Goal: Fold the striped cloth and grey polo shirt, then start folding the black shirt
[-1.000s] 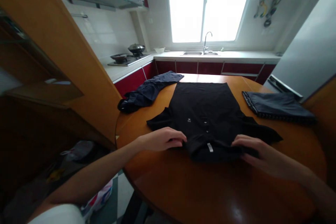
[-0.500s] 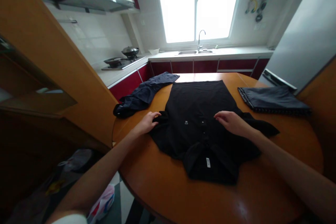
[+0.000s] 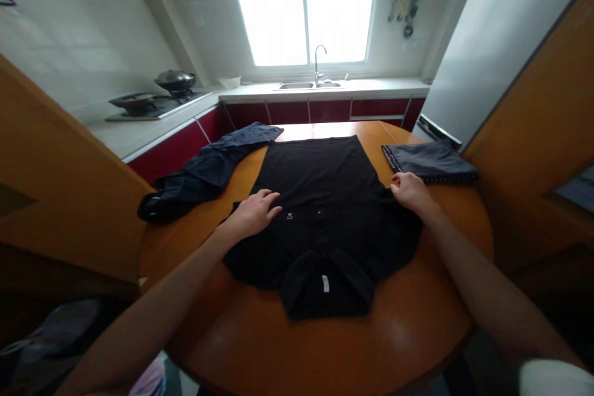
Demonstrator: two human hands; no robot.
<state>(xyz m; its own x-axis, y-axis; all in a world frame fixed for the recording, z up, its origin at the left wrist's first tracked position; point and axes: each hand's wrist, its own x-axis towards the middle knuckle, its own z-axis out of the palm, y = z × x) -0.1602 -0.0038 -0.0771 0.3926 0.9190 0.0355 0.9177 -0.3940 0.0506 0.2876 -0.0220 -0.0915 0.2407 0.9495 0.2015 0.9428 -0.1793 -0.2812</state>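
Observation:
A black polo shirt (image 3: 320,179) lies spread on the wooden table (image 3: 325,352), its collar toward me and its hem toward the window. A small light logo and a short row of buttons show on the chest, and a white label inside the collar. My left hand (image 3: 254,215) rests over the shirt's left side, fingers apart, holding nothing. At the opposite side my right hand (image 3: 412,193) pinches the edge of the sleeve, which is folded in toward the body of the shirt.
Crumpled dark blue clothing (image 3: 208,167) lies at the table's left edge. Folded dark grey clothing (image 3: 429,159) sits at the far right. Behind are a sink (image 3: 297,85), a stove with pans (image 3: 175,80) and a refrigerator (image 3: 477,43).
My right hand has moved out to the right sleeve and taken hold of it; that sleeve no longer sticks out. My left hand has let go of the left sleeve and moved inward.

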